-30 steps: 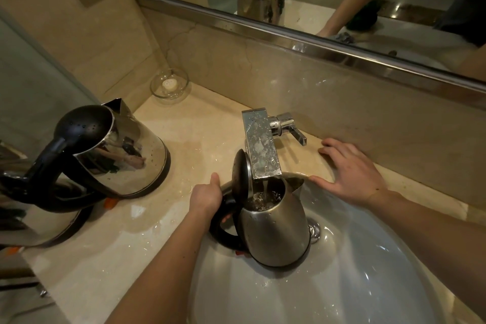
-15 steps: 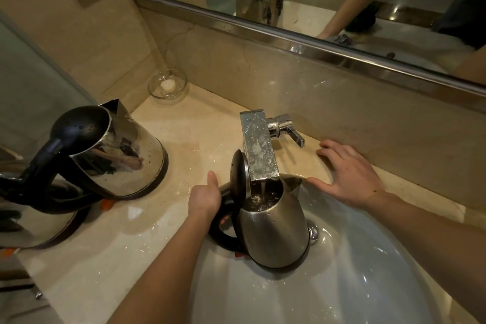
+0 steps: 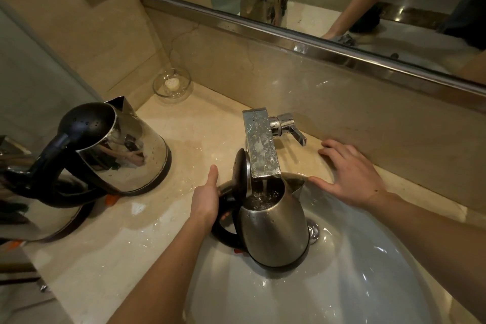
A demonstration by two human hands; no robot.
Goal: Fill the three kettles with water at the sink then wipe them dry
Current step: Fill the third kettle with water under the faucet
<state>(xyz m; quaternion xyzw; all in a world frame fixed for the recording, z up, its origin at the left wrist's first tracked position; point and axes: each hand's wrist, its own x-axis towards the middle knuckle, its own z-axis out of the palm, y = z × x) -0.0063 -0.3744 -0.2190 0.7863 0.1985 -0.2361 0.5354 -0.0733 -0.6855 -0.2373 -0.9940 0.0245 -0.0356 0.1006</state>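
Kettle [image 3: 276,234] upright in sink [image 3: 368,284] under tap [image 3: 260,144], lid up, water running in. Left hand [image 3: 206,200] grip clamped round its black handle. Right hand [image 3: 352,176] grip apart, flat on worktop [image 3: 200,126] at sink rim. Second kettle [image 3: 126,155] on worktop at left; third kettle [image 3: 23,221] seemingly beside it, cropped.

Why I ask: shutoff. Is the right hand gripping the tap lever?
No, the right hand rests flat on the counter, off the lever.

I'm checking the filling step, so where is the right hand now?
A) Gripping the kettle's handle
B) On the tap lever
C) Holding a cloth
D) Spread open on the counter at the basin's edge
D: the right hand lies open on the counter, clear of the tap lever, while the left hand holds the kettle by its handle.
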